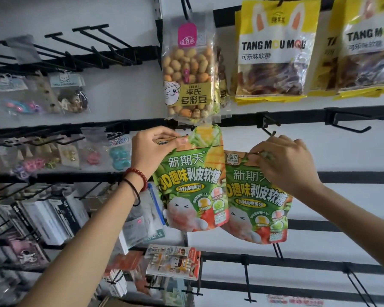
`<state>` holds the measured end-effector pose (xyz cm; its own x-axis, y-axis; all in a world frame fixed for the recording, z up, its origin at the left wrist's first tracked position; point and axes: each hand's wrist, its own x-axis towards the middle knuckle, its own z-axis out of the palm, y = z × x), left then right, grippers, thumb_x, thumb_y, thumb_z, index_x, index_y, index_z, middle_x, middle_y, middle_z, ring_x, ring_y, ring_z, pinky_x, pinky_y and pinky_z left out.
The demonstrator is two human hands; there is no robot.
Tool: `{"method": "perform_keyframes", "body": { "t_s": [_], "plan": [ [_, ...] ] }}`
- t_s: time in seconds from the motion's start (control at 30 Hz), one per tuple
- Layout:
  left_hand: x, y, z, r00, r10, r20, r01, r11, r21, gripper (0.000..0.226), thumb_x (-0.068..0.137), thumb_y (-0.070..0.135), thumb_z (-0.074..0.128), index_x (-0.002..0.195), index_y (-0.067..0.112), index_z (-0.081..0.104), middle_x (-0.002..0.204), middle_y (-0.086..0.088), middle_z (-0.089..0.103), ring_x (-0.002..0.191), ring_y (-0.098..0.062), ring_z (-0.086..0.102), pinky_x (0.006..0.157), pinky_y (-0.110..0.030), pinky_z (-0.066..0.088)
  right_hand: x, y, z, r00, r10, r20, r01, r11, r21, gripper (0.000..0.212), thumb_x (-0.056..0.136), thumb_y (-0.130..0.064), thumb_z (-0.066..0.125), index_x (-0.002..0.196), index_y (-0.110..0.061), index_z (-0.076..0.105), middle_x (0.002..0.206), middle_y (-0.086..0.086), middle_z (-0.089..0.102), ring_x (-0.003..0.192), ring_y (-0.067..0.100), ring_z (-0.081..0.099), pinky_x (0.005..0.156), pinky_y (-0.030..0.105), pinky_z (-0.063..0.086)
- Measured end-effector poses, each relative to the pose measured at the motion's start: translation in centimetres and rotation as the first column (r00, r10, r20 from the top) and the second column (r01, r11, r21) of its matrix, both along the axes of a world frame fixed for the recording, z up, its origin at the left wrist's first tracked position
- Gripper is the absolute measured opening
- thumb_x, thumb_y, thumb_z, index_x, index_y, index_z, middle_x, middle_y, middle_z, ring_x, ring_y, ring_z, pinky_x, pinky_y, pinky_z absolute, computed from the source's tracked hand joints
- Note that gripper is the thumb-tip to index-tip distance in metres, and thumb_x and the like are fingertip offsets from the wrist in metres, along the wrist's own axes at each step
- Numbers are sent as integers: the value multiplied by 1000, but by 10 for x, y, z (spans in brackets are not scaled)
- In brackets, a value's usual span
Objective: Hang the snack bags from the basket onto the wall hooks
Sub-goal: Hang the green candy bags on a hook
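Upper hooks already carried yellow gummy pouches (273, 52), and the left hand (155, 149) pinched 1 glossy green candy pouch (191, 187) at the black rail (308, 116) while the right hand (286, 162) pinched a 2nd green pouch (257, 202) just under a bare black hook (272, 134), neither clearly hung.

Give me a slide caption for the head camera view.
Left hand pinches the top of the left green bag, right hand the right green bag, beside a black wall hook.

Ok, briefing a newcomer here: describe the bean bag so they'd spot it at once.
On the white wall, look left of the yellow bags. The bean bag hangs above the green bag in the left hand; unlike them, it is clear, with a pink tag.
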<state>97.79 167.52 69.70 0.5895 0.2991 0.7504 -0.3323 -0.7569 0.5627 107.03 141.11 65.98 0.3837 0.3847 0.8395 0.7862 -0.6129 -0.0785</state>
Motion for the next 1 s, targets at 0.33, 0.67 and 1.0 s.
{"method": "perform_keyframes", "body": {
  "t_s": [0.33, 0.67, 1.0],
  "plan": [
    [14, 4, 9, 993, -81, -81, 76, 995, -60, 26, 73, 32, 76, 96, 20, 71, 84, 11, 70, 76, 8, 64, 71, -10, 50, 2, 4, -2, 1000, -19, 0, 19, 1000, 4, 4, 83, -27, 69, 85, -23, 70, 82, -7, 68, 75, 19, 57, 68, 32, 35],
    [13, 8, 16, 991, -64, -121, 67, 997, 27, 28, 73, 37, 76, 93, 18, 73, 82, 11, 70, 71, 8, 64, 66, -7, 48, 9, -1, -10, 998, -56, -41, 57, 998, 14, 6, 83, -27, 67, 84, -22, 70, 81, -5, 68, 75, 21, 57, 68, 32, 34],
    [14, 1, 12, 997, -18, -81, 25, 995, 91, 20, 73, 35, 77, 84, 19, 74, 74, 14, 69, 67, 10, 62, 62, -4, 46, 8, 8, -8, 996, -40, -76, 43, 998, 41, 11, 84, -30, 63, 85, -22, 71, 83, -4, 68, 77, 20, 57, 71, 32, 34]
  ]
}}
